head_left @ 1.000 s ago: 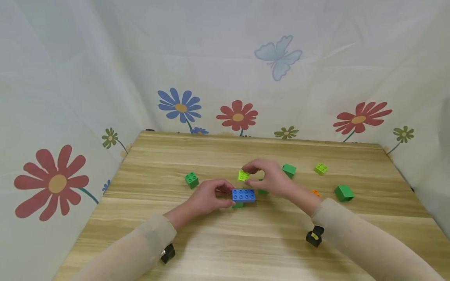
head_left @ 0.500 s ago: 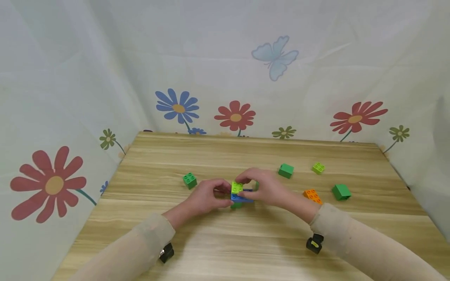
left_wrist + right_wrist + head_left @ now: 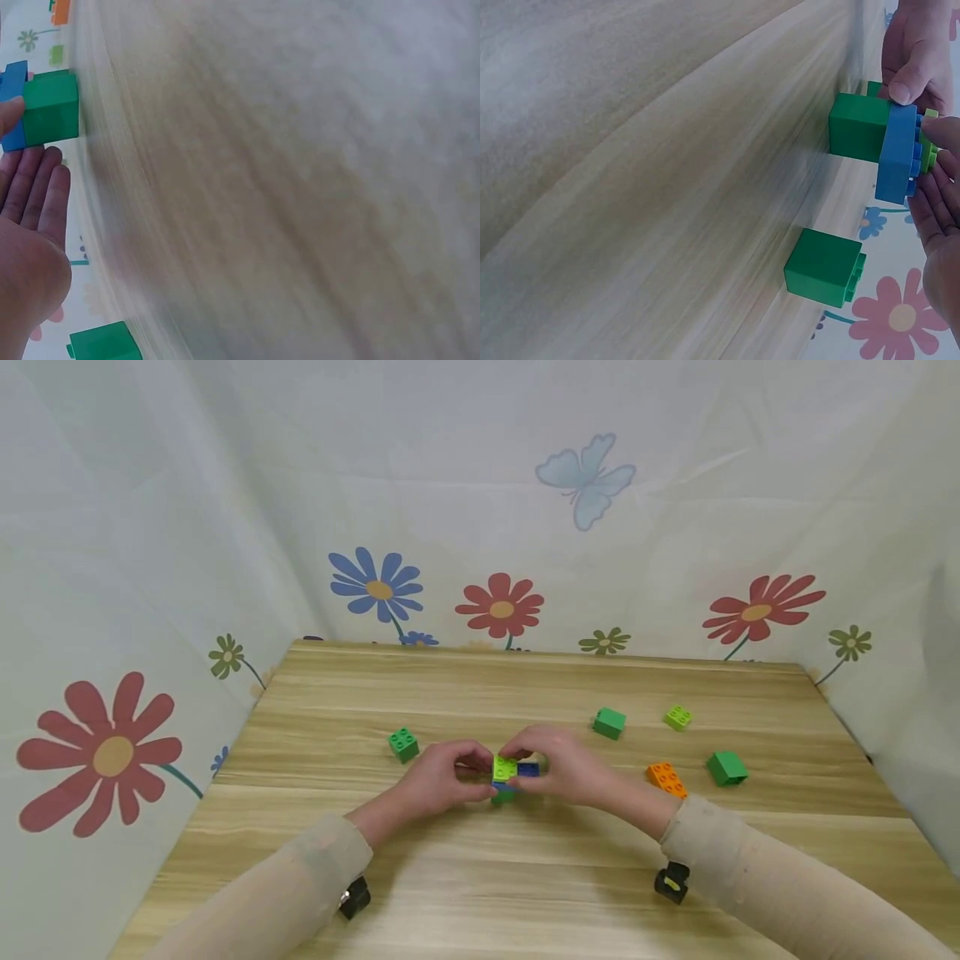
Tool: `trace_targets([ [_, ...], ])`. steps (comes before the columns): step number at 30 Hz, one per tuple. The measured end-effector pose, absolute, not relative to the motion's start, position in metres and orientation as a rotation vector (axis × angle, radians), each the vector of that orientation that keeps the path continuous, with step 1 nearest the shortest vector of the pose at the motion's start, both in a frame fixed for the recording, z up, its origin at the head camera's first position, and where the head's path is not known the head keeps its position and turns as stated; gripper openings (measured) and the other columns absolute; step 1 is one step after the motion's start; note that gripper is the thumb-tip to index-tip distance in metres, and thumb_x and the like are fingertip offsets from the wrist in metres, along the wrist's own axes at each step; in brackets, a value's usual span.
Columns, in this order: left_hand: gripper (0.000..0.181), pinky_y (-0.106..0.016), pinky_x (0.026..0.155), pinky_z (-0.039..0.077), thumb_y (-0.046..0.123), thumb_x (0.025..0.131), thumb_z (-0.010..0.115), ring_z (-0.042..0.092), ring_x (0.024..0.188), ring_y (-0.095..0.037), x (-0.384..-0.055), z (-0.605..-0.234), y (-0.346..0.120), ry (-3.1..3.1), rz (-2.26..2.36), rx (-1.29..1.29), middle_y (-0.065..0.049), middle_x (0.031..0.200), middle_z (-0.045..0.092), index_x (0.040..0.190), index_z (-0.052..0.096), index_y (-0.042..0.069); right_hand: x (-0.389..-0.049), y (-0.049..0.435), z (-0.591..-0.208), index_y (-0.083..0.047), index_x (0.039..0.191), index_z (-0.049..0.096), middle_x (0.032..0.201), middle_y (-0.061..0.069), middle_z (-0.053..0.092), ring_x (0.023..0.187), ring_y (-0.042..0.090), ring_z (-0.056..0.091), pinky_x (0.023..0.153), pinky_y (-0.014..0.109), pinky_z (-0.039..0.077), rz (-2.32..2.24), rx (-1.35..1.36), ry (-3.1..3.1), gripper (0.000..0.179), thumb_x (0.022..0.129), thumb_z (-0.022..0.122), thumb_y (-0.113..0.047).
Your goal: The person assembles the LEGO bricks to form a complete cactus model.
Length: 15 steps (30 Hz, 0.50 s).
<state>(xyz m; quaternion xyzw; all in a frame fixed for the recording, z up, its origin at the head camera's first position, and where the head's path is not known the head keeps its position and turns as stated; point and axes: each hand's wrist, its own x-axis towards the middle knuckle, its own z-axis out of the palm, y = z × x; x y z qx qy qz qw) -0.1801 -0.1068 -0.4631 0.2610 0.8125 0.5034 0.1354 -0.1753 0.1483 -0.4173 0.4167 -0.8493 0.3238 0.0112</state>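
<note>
The left hand (image 3: pixel 442 781) holds the left end of a long blue plastic studded brick (image 3: pixel 896 161), which sits on a green plastic block (image 3: pixel 855 127) mid-surface (image 3: pixel 450 877). The right hand's (image 3: pixel 573 768) grip is narrow — pinching a small lime-green plastic brick (image 3: pixel 504 768) over the blue brick's left end. An orange plastic studded brick (image 3: pixel 666 779) lies right — near that forearm.

Head camera: high, looking forward and down over desk (image 3: pixel 420 893) to flowered sheet (image 3: pixel 450 485); farthest of three. Left and right wrist cameras: low, close to desk surface, frames tipped sideways, both facing sheet. All three share the blue block (image 3: pixel 894 169); wrist views take it nearer.
</note>
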Motion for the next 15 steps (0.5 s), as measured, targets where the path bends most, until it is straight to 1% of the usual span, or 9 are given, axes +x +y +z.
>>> trace_targets([
  [5,0.031,-0.03,0.1,0.059,0.011,0.091,0.087,0.072,0.114,-0.02,-0.1798,-0.4632,-0.1073,2.352,1.448,0.752,-0.002,0.117,0.074,0.118,0.073,0.01,-0.1762,0.148,-0.4188,-0.01,0.118,0.079,0.115,0.001,0.076,0.107,0.016,0.07,0.095,0.034,0.061,0.996,1.339,-2.632,0.029,0.09,0.089,-0.016],
  [15,0.03,-0.032,0.101,0.06,0.01,0.091,0.087,0.072,0.116,-0.022,-0.1793,-0.4625,-0.1069,2.33,1.47,0.738,-0.003,0.117,0.074,0.118,0.073,0.009,-0.1786,0.1481,-0.4226,-0.009,0.113,0.08,0.112,0.002,0.075,0.106,0.018,0.07,0.095,0.033,0.062,0.913,1.4,-2.565,0.026,0.089,0.09,-0.015],
])
